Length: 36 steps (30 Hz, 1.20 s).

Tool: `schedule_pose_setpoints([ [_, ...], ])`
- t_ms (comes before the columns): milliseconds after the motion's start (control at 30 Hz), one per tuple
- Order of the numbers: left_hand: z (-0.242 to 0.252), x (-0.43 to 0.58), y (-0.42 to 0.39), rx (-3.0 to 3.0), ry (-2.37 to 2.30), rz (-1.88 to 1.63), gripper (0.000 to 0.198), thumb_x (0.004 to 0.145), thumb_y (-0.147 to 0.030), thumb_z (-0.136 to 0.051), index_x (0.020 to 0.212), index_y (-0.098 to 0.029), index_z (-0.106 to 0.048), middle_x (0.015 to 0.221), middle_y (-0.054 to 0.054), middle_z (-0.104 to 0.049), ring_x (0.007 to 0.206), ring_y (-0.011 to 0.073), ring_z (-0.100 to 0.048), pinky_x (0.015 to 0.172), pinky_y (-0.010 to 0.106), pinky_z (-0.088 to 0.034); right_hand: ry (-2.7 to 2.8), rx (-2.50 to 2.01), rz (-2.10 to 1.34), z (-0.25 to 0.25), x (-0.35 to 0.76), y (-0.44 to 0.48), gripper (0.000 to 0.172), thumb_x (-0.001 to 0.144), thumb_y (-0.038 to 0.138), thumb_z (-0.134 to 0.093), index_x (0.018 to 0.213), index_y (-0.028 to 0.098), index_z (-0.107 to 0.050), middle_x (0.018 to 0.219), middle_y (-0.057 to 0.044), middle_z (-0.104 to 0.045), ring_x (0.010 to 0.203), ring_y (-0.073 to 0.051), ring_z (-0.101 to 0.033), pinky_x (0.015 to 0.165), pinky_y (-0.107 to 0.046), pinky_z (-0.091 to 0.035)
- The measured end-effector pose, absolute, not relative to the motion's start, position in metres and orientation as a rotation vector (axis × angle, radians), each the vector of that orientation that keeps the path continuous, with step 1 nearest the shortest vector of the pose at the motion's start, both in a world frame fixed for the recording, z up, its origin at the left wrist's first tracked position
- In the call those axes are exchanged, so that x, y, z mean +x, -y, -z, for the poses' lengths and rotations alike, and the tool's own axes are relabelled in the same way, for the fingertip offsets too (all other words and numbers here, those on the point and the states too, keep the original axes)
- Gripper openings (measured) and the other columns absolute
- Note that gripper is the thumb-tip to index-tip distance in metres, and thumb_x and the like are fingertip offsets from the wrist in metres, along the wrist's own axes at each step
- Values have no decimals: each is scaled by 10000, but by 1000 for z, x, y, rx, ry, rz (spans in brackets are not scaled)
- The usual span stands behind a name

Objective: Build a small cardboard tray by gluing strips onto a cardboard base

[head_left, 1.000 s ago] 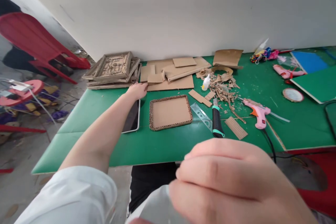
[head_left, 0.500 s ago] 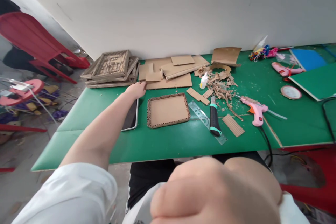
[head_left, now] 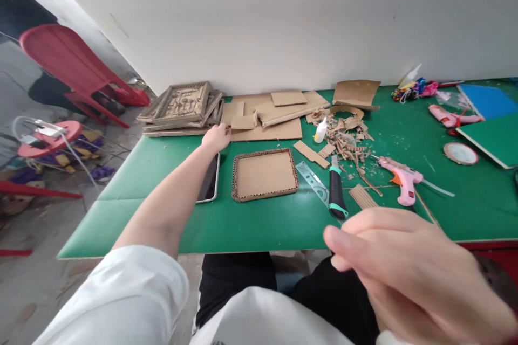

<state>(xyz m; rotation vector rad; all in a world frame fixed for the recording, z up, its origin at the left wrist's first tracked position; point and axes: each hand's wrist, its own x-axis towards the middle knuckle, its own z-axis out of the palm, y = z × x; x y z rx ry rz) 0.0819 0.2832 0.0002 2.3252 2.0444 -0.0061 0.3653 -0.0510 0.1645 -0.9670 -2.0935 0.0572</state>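
My left hand reaches far over the green table and rests at the top end of a tablet, close to a pile of flat cardboard pieces. Its fingers are curled down, and I cannot see whether they hold anything. My right hand hovers close to the camera, blurred, above my lap, fingers stretched leftward and empty. A cardboard tray with a corrugated rim lies beside the tablet. A stack of decorated cardboard frames sits at the back left.
Right of the tray lie a clear ruler, a black-and-teal utility knife, a pink glue gun, a small glue bottle and cardboard scraps. Red plastic chairs stand left of the table.
My right hand opened from a closed, curled shape and shifted right and lower in view. The left hand stayed by the tablet. The camera tilted slightly.
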Motion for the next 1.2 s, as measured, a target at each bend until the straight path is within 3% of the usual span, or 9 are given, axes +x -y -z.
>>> schedule_pose_setpoints([
  [200, -10, 107, -270, 2303, -2184, -214, 403, 851, -261, -418, 1226, -164, -528, 1243, 172, -549, 1149, 319, -529, 902, 416, -460, 2038, -967, -177, -145, 380, 56, 300, 940, 139, -433, 1187, 206, -589, 705, 17, -687, 737, -94, -648, 708, -229, -538],
  [367, -17, 136, -261, 2514, -2067, -449, 460, 871, -261, -418, 1319, -158, -431, 1460, 183, -334, 1314, 350, -336, 1015, 485, -351, 2045, -1025, -230, -141, 391, 65, 333, 938, 146, -432, 1233, 209, -572, 742, 6, -680, 798, -100, -640, 752, -234, -523],
  [533, -12, 169, -264, 2759, -1670, -348, 345, 865, -308, -488, 1186, -196, -551, 1337, 153, -484, 1231, 313, -432, 979, 436, -377, 1985, -1122, -151, -134, 391, 70, 403, 875, 87, -523, 1247, 229, -581, 840, -5, -682, 888, -128, -638, 824, -277, -516],
  [667, -7, 191, -271, 2844, -1547, -326, 293, 858, -171, -450, 1106, -162, -604, 1251, 183, -545, 1233, 318, -433, 980, 444, -357, 1950, -1153, -180, -133, 393, 74, 416, 877, 66, -495, 1242, 244, -584, 840, -2, -678, 880, -133, -636, 820, -306, -524],
  [833, -9, 201, -280, 2884, -1486, -313, 354, 858, -77, -346, 1020, -133, -656, 994, 190, -650, 1070, 299, -548, 1000, 467, -326, 1911, -1149, -164, -137, 398, 78, 421, 851, 24, -505, 1208, 222, -605, 833, -3, -679, 849, -124, -638, 755, -273, -532],
  [1200, -19, 186, -287, 2690, -1602, -421, 336, 863, -136, -359, 1054, -128, -635, 1003, 200, -646, 1060, 328, -570, 898, 456, -405, 1918, -1195, -132, -136, 405, 82, 427, 865, 70, -517, 1241, 258, -589, 847, 6, -695, 881, -126, -647, 792, -274, -537],
])
